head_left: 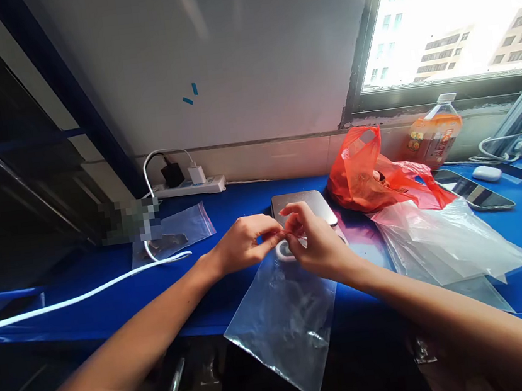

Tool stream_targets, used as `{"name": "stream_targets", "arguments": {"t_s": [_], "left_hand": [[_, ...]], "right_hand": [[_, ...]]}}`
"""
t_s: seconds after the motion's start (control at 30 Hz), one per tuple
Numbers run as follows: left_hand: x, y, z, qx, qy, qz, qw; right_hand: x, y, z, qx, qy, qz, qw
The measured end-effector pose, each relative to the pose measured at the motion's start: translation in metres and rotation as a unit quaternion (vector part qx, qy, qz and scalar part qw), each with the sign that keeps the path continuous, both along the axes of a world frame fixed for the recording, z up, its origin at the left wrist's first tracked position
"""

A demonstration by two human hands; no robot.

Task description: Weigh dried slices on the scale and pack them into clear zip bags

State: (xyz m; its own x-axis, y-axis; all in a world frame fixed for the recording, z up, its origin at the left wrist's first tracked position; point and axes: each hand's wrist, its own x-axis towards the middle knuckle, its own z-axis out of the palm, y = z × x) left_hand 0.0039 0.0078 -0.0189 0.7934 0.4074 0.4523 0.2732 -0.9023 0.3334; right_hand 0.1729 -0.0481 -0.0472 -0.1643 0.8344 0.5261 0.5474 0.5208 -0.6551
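nearest the camera, a clear, crinkled plastic zip bag (286, 322) hangs over the front edge of the blue table top (112, 302), its lower corner below the edge, with dark small items dimly visible inside. its top edge is pinched between both hands. the left hand (243, 243) grips the bag's mouth with thumb and fingers closed on it; the right hand (311, 240) pinches the same edge just beside it, fingertips of the two hands touching. right behind the hands sits a small silver digital scale (307, 205), partly hidden by them. to the right lies a loose pile of clear plastic bags (442, 243), spreading toward the table's front. a white cable (83, 296) runs across the left of the table, passing over a second clear zip bag with a red strip (177, 231). farther back, a crumpled red plastic carrier bag (372, 172) lies beside the scale, a dark phone (472, 190) to its right. against the wall stand a white power strip (191, 187) with chargers and an orange drink bottle (434, 131).
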Motion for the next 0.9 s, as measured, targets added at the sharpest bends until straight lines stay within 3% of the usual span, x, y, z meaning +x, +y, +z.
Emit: {"name": "stream_targets", "arguments": {"t_s": [0.2, 0.33, 0.5, 0.73, 0.9], "left_hand": [[-0.001, -0.003, 0.004, 0.058, 0.069, 0.025, 0.996], [-0.007, -0.002, 0.014, 0.046, 0.013, 0.013, 0.999], [-0.023, 0.0, 0.032, 0.074, -0.1, 0.039, 0.992], [-0.041, 0.005, 0.043, 0.082, -0.18, 0.089, 0.976], [-0.041, 0.007, 0.044, 0.061, -0.203, 0.102, 0.972]], "right_hand": [[0.0, 0.003, -0.006, 0.037, -0.056, 0.033, 0.997], [0.001, 0.007, 0.002, 0.068, -0.039, 0.06, 0.995], [0.004, 0.007, 0.015, 0.108, 0.006, 0.039, 0.993], [0.014, 0.008, 0.03, 0.021, 0.135, 0.073, 0.988], [0.023, 0.014, 0.035, -0.019, 0.205, 0.04, 0.978]]}}
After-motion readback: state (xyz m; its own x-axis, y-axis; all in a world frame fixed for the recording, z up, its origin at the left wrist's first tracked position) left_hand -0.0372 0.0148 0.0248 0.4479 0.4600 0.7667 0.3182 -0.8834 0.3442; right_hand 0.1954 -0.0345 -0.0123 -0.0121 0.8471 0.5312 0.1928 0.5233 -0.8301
